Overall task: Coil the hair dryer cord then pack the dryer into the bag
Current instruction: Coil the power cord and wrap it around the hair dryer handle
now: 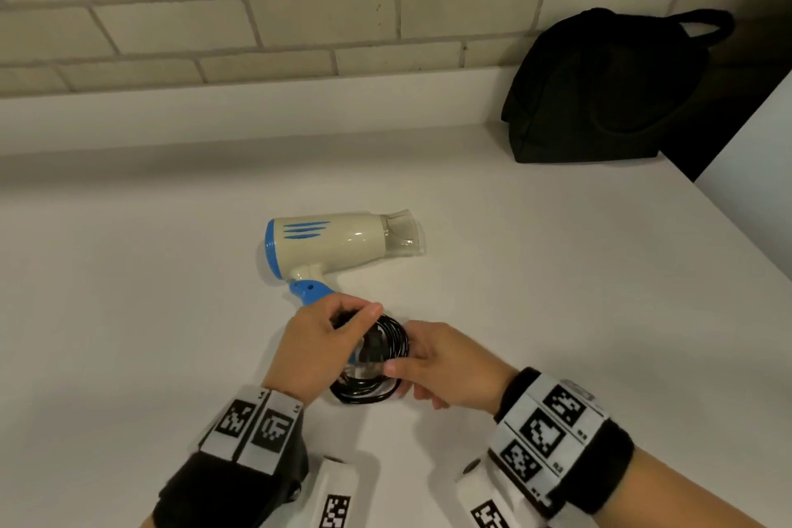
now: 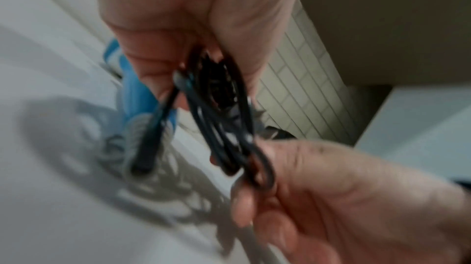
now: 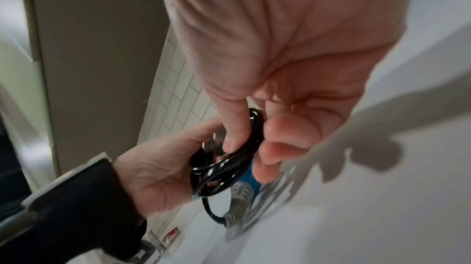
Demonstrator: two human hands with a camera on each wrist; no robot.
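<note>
A cream and blue hair dryer (image 1: 338, 244) lies on its side on the white counter (image 1: 150, 313), nozzle pointing right. Its black cord (image 1: 388, 341) is gathered into a small coil just in front of the blue handle (image 1: 308, 289), held a little above the counter. My left hand (image 1: 355, 322) pinches the coil's far left side. My right hand (image 1: 407, 377) pinches its near right side between thumb and fingers. The left wrist view shows the cord loops (image 2: 221, 127) hanging from my left hand (image 2: 203, 79). In the right wrist view my right hand (image 3: 249, 137) grips the coil (image 3: 224, 167).
A black bag (image 1: 608, 90) with a loop handle stands at the counter's back right against the brick wall (image 1: 257, 13). A white upright surface (image 1: 754, 159) rises to the right of the bag. The counter spreads wide on the left and right of the dryer.
</note>
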